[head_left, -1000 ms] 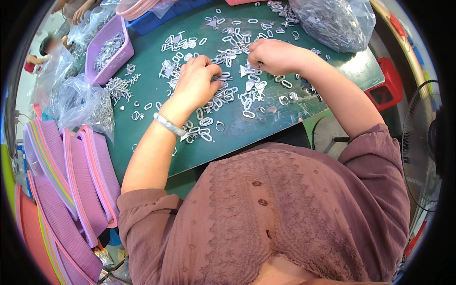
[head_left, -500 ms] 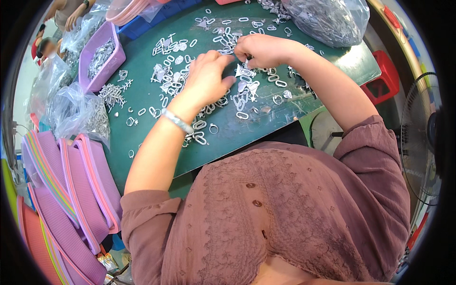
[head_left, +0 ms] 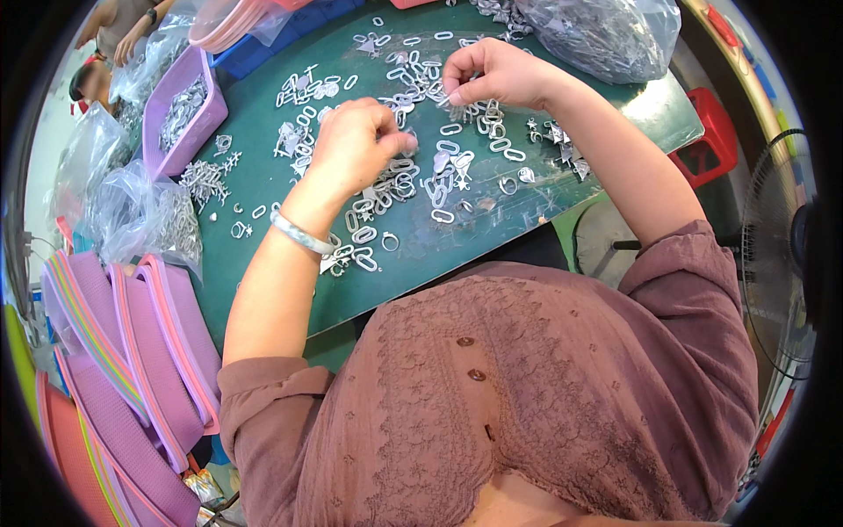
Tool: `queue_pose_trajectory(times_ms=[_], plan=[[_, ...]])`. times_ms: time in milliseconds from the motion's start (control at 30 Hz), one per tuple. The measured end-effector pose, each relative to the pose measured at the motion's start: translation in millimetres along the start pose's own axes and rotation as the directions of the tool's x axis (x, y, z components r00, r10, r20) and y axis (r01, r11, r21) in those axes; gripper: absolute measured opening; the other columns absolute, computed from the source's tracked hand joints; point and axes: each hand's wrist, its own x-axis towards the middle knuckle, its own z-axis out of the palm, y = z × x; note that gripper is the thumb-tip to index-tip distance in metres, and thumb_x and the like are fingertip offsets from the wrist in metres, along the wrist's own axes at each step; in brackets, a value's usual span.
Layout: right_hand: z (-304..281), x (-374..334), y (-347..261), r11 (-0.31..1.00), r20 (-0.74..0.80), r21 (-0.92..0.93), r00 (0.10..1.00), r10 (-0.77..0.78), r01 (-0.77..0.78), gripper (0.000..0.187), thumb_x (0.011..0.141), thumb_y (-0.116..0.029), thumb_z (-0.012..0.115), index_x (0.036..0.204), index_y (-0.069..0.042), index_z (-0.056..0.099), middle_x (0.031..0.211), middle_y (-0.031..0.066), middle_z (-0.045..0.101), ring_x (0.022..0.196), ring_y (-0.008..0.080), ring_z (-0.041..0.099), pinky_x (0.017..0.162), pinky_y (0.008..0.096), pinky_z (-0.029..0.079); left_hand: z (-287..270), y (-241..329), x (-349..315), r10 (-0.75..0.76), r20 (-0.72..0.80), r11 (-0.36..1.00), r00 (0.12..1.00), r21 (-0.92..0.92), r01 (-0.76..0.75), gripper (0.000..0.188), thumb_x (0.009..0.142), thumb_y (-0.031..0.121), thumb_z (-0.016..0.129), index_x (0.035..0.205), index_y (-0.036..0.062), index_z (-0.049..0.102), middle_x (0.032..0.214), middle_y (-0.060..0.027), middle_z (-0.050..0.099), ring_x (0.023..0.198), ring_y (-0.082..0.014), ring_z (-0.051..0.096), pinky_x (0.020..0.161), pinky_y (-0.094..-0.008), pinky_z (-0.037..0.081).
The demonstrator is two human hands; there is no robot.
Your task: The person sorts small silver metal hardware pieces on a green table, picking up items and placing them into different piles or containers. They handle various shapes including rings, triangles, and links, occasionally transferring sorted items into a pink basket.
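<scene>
My left hand (head_left: 356, 145) is over the pile of small silver metal pieces (head_left: 386, 189), its thumb and fingers drawn together. What it pinches, if anything, is too small to tell. Farther right, my right hand (head_left: 502, 72) pinches thumb and forefinger at the far side of the pile, on a small silver metal piece (head_left: 444, 98) that only partly shows. Among the loose pieces are oval links (head_left: 443, 216), rings (head_left: 507, 185) and flat charms (head_left: 462, 162), spread over the green tabletop (head_left: 413, 263).
At the left are a purple basket (head_left: 219, 114) of metal pieces, branched metal pieces (head_left: 209, 182) and clear bags (head_left: 145, 211). A full bag (head_left: 606, 39) sits far right, near a red stool (head_left: 707, 140) and a fan (head_left: 777, 255). Stacked purple baskets (head_left: 140, 351) stand near left. Another person's hand (head_left: 132, 39) shows far left.
My left hand has shifted left, away from my right hand, and its fingers have drawn together. My right hand has moved slightly up and right, uncovering more of the pile.
</scene>
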Motion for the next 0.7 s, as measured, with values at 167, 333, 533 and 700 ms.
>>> queue_pose_trajectory(times_ms=[167,333,533,700], plan=[[1,2,-2,1.0,0.006,-0.007,1.0,-0.001,0.001,0.006,0.074,-0.003,0.061,0.077,-0.002,0.056,0.067,0.0012,0.055,0.061,0.0076,0.052,0.056,0.0197,0.043,-14,-3,-6,-0.122,0.012,0.987,0.992,-0.105,0.123,0.017,0.076,0.014,0.062,0.074,0.0005,0.052,0.066,-0.0079,0.054,0.058,-0.0146,0.05,0.054,-0.0288,0.039],[11,1,-4,0.977,-0.013,0.202,0.997,0.078,-0.073,0.017,0.076,-0.002,0.058,0.092,-0.001,0.053,0.074,0.0017,0.056,0.062,0.008,0.054,0.056,0.0197,0.045,-1,-18,-9,-0.203,0.138,0.8,0.969,-0.547,0.245,0.007,0.08,0.007,0.055,0.082,0.0034,0.049,0.072,-0.0014,0.055,0.063,-0.0067,0.049,0.058,-0.0199,0.04],[26,6,-4,0.939,-0.015,0.332,0.995,0.1,-0.089,0.023,0.075,0.002,0.055,0.098,0.002,0.053,0.074,0.0048,0.056,0.063,0.0104,0.056,0.056,0.0214,0.048,8,-19,-11,-0.206,0.144,0.83,0.968,-0.498,0.251,0.007,0.075,0.005,0.056,0.08,0.0029,0.051,0.071,0.0017,0.051,0.064,-0.0051,0.046,0.057,-0.0195,0.038],[35,5,-10,0.899,-0.052,0.433,0.994,0.094,-0.062,0.028,0.075,0.003,0.055,0.103,0.001,0.053,0.08,0.0026,0.053,0.065,0.0104,0.055,0.06,0.0232,0.049,8,-18,-11,-0.202,0.198,0.695,0.959,-0.661,0.283,0.005,0.078,0.004,0.054,0.083,0.0034,0.052,0.073,0.0023,0.052,0.066,-0.0047,0.048,0.058,-0.019,0.04]])
